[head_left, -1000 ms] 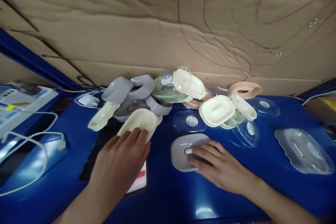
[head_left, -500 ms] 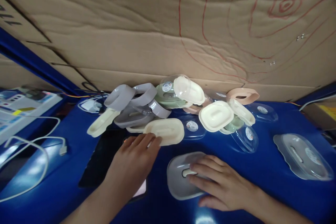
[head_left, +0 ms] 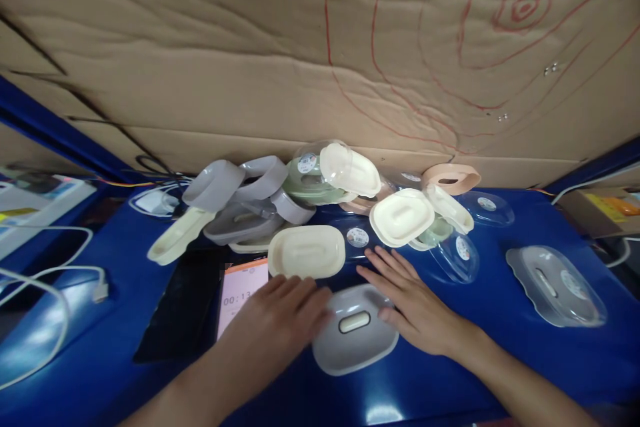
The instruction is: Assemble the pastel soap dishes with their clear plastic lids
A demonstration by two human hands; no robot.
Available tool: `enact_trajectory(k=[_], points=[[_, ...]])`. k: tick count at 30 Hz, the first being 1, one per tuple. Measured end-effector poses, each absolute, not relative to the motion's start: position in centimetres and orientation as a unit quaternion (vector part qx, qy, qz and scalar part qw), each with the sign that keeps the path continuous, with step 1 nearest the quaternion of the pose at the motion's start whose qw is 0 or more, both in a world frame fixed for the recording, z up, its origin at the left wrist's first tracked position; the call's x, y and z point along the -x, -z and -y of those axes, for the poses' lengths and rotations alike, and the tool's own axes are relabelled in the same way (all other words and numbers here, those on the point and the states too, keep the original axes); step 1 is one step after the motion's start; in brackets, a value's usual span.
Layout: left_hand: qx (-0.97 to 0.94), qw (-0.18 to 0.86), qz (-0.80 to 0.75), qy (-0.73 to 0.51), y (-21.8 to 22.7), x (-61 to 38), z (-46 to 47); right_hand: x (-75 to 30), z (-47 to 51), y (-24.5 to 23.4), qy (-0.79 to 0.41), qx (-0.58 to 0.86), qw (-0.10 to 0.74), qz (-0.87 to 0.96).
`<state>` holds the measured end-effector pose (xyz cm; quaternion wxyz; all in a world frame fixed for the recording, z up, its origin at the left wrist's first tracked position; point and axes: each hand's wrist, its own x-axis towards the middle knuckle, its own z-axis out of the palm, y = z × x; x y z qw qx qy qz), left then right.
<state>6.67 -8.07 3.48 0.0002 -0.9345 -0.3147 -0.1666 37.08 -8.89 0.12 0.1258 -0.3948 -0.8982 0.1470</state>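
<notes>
The grey plastic soap dish [head_left: 350, 350], likely light, stiff and slippery, suits rim holds: right hand [head_left: 425, 313] spread wide, left hand [head_left: 283, 320] too blurred to tell its grip.

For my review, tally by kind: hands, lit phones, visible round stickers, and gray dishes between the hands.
Left hand and right hand: 2
Lit phone: 1
Round stickers: 6 visible
Gray dish: 1
Total: 10
</notes>
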Motion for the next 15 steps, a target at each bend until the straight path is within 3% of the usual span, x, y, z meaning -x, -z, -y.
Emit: enact_trajectory(k=[2,5,9,15], points=[[0.954,-0.063,0.239,0.168,-4.0,-7.1,8.7,-37.2,8.7,-0.2,-0.149,0.4,0.133,0.894],[0.968,-0.065,0.2,0.139,-3.7,-7.6,9.5,-37.3,8.7,-0.6,-0.137,0.419,0.16,0.883],[0.968,-0.059,0.212,0.117,-2.5,-7.6,9.4,-36.8,9.2,-1.3,-0.109,0.453,0.175,0.868],[0.949,-0.128,0.261,0.122,-2.6,-7.0,9.0,-36.8,10.1,-2.0,-0.095,0.43,0.158,0.884]])
